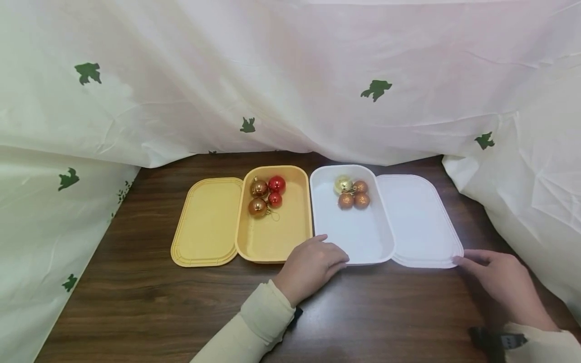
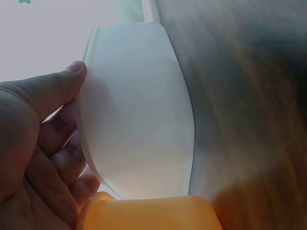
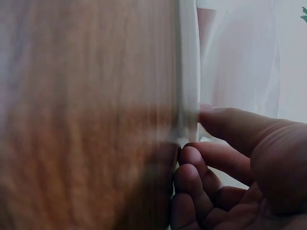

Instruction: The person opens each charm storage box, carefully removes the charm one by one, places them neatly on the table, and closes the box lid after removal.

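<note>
A white plastic box (image 1: 327, 237) stands right of centre, with its near left rim under the curled fingers of my left hand (image 1: 310, 264). In the left wrist view that thumb lies at the rim of the box's wall (image 2: 139, 105), its fingers behind. One pale gold and three copper Christmas baubles (image 1: 346, 200) sit in the box. My right hand (image 1: 504, 282) pinches the near right corner of the flat white lid (image 1: 417, 222), thumb on top. The right wrist view shows the lid's edge (image 3: 188, 62) between thumb and curled fingers. The lid lies beside the box.
Left of the white box stands a yellow box (image 1: 290, 237) with two red and two bronze-gold baubles (image 1: 258, 206). Its yellow lid (image 1: 209, 222) lies flat on the left. White curtain (image 1: 290, 75) with green bird shapes encloses the dark wooden table (image 1: 150, 302).
</note>
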`<state>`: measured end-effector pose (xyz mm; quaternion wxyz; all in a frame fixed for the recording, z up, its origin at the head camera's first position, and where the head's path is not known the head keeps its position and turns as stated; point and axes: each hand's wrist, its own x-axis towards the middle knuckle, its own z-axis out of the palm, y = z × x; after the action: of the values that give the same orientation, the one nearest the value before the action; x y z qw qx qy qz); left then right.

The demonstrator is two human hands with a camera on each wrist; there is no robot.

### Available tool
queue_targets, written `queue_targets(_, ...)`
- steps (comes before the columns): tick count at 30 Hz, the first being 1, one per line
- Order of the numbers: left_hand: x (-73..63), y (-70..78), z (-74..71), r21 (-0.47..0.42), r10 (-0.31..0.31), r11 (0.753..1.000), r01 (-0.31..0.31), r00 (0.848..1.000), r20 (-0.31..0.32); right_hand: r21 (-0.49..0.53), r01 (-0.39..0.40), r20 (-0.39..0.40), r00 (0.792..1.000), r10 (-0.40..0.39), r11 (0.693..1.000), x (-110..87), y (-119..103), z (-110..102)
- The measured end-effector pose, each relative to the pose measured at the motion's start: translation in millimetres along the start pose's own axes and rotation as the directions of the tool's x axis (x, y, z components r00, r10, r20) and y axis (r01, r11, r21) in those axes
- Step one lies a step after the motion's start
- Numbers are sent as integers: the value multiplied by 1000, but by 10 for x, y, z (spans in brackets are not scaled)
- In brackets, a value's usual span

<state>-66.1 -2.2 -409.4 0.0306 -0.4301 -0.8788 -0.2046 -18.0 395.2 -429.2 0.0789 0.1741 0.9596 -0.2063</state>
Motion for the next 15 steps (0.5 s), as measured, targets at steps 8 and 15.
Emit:
queue_targets(8,18,18,-6,10,3,1000,-3,1000,16,-16,33,0,999,-33,999,31,49,-3)
queue_targets(15,16,14,-6,16,7,1000,-7,1000,14,0,8,12,1000,-8,1000,31,32,-5)
